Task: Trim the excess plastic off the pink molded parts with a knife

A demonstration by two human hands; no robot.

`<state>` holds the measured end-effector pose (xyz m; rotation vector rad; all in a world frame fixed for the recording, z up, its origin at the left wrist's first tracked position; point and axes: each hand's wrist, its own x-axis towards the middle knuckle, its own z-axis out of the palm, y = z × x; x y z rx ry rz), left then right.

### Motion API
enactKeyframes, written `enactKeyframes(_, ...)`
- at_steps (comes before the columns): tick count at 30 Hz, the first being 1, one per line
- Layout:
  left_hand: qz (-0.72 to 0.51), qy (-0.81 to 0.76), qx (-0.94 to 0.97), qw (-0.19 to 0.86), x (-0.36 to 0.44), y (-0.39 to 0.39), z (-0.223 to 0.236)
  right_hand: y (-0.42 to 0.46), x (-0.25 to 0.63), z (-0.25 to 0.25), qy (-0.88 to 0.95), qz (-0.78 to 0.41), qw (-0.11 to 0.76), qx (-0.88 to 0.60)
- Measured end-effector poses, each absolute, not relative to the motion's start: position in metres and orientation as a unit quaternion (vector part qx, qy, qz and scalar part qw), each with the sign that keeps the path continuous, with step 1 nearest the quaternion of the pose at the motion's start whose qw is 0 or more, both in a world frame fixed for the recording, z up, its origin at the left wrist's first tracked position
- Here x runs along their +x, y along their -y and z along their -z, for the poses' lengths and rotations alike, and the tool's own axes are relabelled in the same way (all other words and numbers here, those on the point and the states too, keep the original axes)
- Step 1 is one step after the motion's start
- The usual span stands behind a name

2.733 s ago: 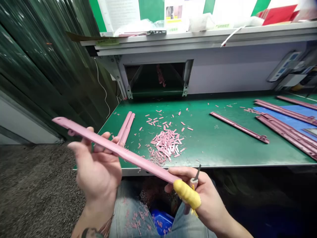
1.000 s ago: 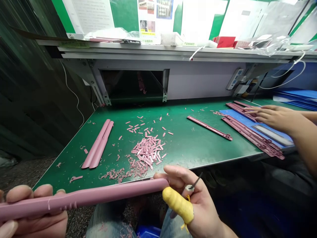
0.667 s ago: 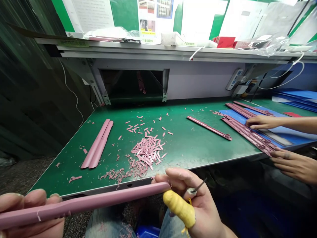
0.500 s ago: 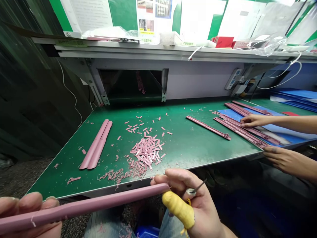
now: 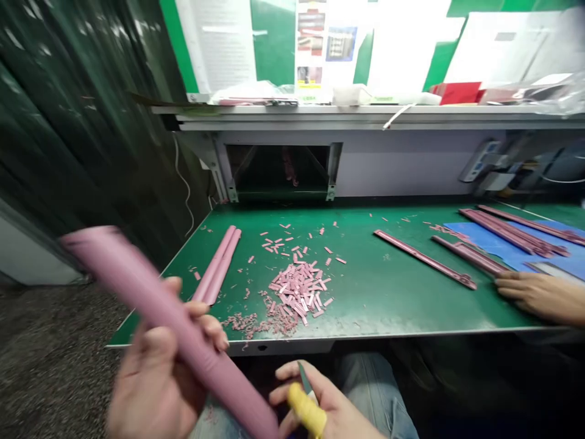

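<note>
My left hand is wrapped round a long pink plastic strip, which slants from upper left down to lower right and is blurred by motion. My right hand sits low at the bottom edge, its thumb in a yellow finger cot. It grips a small thin blade that points up. The strip's lower end passes just left of that hand. Both hands hover in front of the green bench, above my lap.
Two pink strips lie side by side at the bench's left. A heap of pink offcuts sits mid-bench. Darker strips lie to the right, some on a blue mat. Another person's hand rests at the right edge.
The strip has swung from nearly level to a steep slant, and my right hand has let go of its end. The view turned left. The other person's hands shifted on the right.
</note>
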<state>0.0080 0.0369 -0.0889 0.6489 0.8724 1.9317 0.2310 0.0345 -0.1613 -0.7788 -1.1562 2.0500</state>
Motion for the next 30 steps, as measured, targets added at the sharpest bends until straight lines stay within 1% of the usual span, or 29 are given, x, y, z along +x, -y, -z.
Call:
enactKeyframes(1,-0.748,-0.374,0.282,0.47,0.025,-0.042,0.075,-0.038,0.232,0.163,0.492,-0.74,0.323,-0.326)
enactKeyframes(3,-0.691,-0.423,0.294,0.507,0.048,-0.045,0.068,-0.047,0.237,0.152,0.588,-0.632,0.335,-0.378)
enactKeyframes(6,-0.62,-0.459,0.309,0.555,0.061,-0.036,0.089,-0.059,0.239,0.111,0.694,-0.5,0.36,-0.373)
enactKeyframes(8,-0.598,-0.461,0.307,0.579,0.064,-0.03,0.101,-0.068,0.234,0.084,0.746,-0.408,0.401,-0.342)
enactKeyframes(10,-0.593,-0.463,0.28,0.597,0.068,-0.026,0.104,-0.078,0.226,0.067,0.777,-0.308,0.433,-0.337)
enactKeyframes(13,-0.601,-0.462,0.254,0.6,0.074,-0.023,0.099,-0.086,0.216,0.061,0.798,-0.206,0.423,-0.377)
enactKeyframes(17,-0.605,-0.452,0.262,0.601,0.074,-0.024,0.1,-0.087,0.212,0.069,0.794,-0.168,0.416,-0.41)
enactKeyframes(25,-0.612,-0.447,0.281,0.589,0.068,-0.027,0.12,-0.082,0.209,0.074,0.781,-0.188,0.424,-0.418)
enactKeyframes(30,-0.6,-0.472,0.331,0.555,0.065,-0.025,0.124,-0.081,0.211,0.077,0.786,-0.186,0.416,-0.418)
